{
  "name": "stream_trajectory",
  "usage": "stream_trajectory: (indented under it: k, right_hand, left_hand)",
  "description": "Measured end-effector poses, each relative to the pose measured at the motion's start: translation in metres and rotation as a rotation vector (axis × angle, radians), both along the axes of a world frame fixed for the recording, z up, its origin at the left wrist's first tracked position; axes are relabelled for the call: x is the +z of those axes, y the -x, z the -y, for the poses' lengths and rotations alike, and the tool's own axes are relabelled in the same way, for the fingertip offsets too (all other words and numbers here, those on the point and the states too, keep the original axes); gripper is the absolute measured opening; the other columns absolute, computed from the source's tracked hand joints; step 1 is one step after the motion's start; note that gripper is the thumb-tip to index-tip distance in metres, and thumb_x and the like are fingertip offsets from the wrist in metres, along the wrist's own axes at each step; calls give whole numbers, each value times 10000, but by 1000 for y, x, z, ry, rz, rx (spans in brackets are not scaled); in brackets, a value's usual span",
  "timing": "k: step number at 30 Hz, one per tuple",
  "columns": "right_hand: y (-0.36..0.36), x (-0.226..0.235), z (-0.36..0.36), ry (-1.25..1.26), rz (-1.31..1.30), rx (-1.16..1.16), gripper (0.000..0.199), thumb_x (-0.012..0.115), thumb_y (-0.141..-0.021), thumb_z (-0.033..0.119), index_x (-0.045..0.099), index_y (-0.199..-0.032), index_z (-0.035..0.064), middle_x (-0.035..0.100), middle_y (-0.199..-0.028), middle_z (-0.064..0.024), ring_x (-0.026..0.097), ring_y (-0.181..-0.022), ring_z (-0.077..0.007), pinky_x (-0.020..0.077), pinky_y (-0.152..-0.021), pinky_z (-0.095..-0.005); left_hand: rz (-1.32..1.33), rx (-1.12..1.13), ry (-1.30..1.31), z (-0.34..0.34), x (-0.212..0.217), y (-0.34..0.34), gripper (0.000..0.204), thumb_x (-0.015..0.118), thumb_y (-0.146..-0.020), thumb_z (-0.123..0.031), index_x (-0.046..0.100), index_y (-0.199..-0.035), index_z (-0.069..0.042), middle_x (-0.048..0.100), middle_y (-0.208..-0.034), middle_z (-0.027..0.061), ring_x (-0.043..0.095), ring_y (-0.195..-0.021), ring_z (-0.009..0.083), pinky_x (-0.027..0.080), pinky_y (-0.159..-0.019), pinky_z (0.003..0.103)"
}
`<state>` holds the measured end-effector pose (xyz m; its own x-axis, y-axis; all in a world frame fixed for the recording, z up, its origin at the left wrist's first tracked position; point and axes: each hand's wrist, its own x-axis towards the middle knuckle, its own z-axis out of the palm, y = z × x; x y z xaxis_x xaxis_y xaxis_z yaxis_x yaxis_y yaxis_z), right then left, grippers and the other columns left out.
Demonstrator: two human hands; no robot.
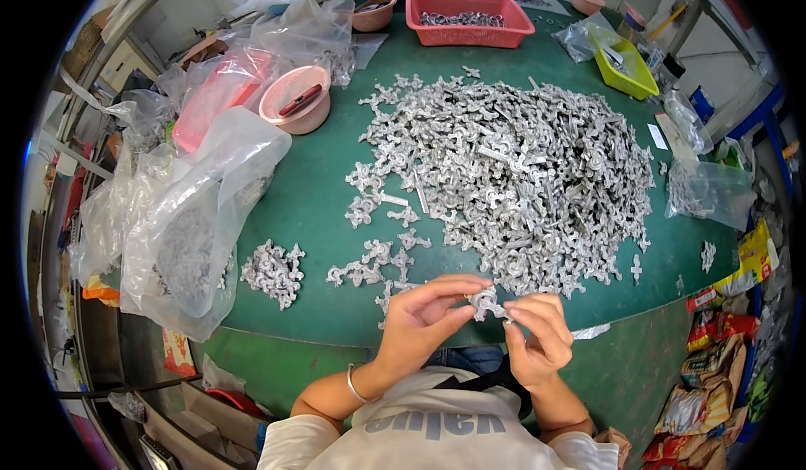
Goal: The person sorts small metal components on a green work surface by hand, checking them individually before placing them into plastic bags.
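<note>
Between my two hands, close to the table's near edge, is a small silvery metal casting point(485, 304) with curved, knobbed arms. My left hand point(426, 319) pinches it from the left with thumb and fingers. From the right, my right hand point(540, 336) grips its other end with the fingertips. Just beyond lies a big heap of similar castings point(512, 176), with straight bar-like pieces mixed in. Several loose castings point(369, 264) are scattered left of the heap. A smaller pile point(273, 274) sits farther left on the green table point(311, 197).
Clear plastic bags point(197, 227), some holding metal parts, crowd the left side near a pink bowl point(296, 101) with a red-handled tool. A red tray point(470, 21) of metal parts stands at the back, a yellow-green basket point(623, 65) at the back right. Coloured sacks point(705, 369) lie lower right.
</note>
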<state>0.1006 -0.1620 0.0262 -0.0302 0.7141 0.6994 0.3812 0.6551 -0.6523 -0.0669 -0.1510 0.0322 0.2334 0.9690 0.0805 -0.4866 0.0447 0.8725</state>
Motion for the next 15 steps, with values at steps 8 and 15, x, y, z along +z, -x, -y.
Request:
stream_trajectory:
  k: [8,15]
  right_hand:
    - [1,0,5,54,-96,12,248,663,-662,-97,620,-900,-43,644,-854,-156,589,-735,-271,474,-657,-341]
    - [0,-2,-2,170,-19,120,279,713,-652,-43,626,-916,-55,638,-850,-150,594,-759,-277,473,-693,-342]
  left_hand:
    - [31,-33,-48,0,-1,0,284,548,-808,120,563,-1088,77,543,-1168,188,502,-1137,245,408,-967,362]
    - [-1,58,5,0,-12,3,274,528,-819,113,579,-1083,60,557,-1136,154,535,-1068,207,455,-902,311]
